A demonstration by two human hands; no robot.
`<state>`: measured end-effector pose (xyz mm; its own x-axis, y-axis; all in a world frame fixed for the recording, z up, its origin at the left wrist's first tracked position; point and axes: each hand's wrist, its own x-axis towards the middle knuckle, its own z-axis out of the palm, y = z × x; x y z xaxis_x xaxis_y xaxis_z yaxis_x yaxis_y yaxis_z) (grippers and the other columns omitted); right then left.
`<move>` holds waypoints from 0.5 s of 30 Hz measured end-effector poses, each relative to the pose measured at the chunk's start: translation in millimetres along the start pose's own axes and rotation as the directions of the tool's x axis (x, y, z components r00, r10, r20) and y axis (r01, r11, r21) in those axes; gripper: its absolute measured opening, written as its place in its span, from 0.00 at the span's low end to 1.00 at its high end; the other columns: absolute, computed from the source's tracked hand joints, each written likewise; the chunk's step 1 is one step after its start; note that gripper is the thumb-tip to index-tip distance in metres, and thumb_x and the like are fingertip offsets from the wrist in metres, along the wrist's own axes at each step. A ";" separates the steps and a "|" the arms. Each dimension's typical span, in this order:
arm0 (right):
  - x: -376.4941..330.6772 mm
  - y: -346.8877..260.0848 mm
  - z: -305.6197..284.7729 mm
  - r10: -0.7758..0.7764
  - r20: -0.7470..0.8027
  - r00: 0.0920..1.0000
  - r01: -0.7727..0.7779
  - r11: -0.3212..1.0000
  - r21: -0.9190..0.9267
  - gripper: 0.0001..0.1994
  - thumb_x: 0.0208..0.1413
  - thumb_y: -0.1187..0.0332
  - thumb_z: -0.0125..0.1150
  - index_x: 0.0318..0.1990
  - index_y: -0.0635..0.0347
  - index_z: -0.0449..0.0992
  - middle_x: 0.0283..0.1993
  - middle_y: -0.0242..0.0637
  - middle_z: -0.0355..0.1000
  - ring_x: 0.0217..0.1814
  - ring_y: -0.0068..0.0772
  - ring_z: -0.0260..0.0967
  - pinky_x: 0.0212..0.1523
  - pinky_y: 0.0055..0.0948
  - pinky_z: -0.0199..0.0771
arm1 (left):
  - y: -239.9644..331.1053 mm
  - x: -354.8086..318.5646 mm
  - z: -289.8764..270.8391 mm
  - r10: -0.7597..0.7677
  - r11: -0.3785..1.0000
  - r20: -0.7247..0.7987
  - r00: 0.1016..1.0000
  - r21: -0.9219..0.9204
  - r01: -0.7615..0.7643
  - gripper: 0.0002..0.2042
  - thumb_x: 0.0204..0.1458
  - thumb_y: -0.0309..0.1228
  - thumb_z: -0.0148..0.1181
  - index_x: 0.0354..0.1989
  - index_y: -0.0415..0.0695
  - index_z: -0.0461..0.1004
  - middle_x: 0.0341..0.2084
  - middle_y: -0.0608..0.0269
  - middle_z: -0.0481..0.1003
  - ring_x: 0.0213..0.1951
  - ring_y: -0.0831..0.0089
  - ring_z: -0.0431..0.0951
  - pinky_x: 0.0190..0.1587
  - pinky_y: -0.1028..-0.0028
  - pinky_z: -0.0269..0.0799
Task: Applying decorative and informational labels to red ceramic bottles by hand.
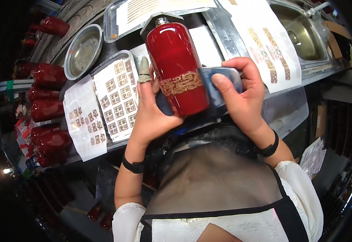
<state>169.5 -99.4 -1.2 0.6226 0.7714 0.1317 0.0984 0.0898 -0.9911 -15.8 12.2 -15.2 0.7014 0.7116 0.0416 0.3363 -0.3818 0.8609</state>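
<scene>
A glossy red bottle (172,50) lies tilted in front of me, its silver neck pointing away. Around its lower part runs an ornate gold band decal (182,83). My left hand (153,121) is closed round the bottle's left side and base, with the thumb by the bottom edge. A greenish-grey finger cot (144,70) covers one left fingertip. Between thumb and fingers, my right hand (246,99) pinches a flat blue-grey piece (210,88), whose exact kind I cannot make out. Its left edge meets the bottle beside the right end of the band.
Decal sheets (117,101) lie on the left, near a metal bowl (84,52). Several red bottles (47,109) stand along the left edge. A sheet with gold strips (282,60) lies at right before a metal sink (305,36). A tray (111,24) sits at the back.
</scene>
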 end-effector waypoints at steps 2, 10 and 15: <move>3.3 1.1 2.3 -0.121 0.046 0.992 0.124 0.989 -0.078 0.11 0.56 0.72 0.66 0.44 0.64 0.72 0.37 0.33 0.72 0.38 0.19 0.67 0.41 0.22 0.70 | 1.0 0.2 0.0 -0.020 1.000 0.010 1.000 -0.008 0.020 0.57 0.34 0.32 0.75 0.72 0.37 0.42 0.58 0.53 0.73 0.68 0.57 0.58 0.70 0.58 0.38; 10.7 1.8 -1.2 -0.097 0.009 0.995 0.095 0.991 0.093 0.11 0.57 0.72 0.66 0.44 0.63 0.71 0.38 0.34 0.73 0.39 0.20 0.68 0.41 0.24 0.71 | -2.4 0.8 1.8 -0.014 0.999 0.021 1.000 0.049 0.013 0.54 0.35 0.32 0.75 0.70 0.37 0.44 0.56 0.53 0.74 0.65 0.57 0.60 0.69 0.59 0.44; 19.0 6.0 -0.4 -0.003 -0.049 0.999 -0.001 0.997 -0.077 0.12 0.55 0.71 0.66 0.44 0.65 0.71 0.38 0.37 0.73 0.40 0.24 0.70 0.43 0.25 0.71 | -2.2 5.7 5.3 0.087 0.996 -0.008 0.996 -0.035 -0.087 0.46 0.36 0.27 0.77 0.62 0.37 0.51 0.53 0.49 0.72 0.55 0.62 0.74 0.59 0.66 0.67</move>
<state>182.3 -84.5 -4.6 0.6599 0.7390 0.1356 0.1571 0.0408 -0.9867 -9.2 14.1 -19.5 0.7225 0.6808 0.1204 0.2518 -0.4213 0.8712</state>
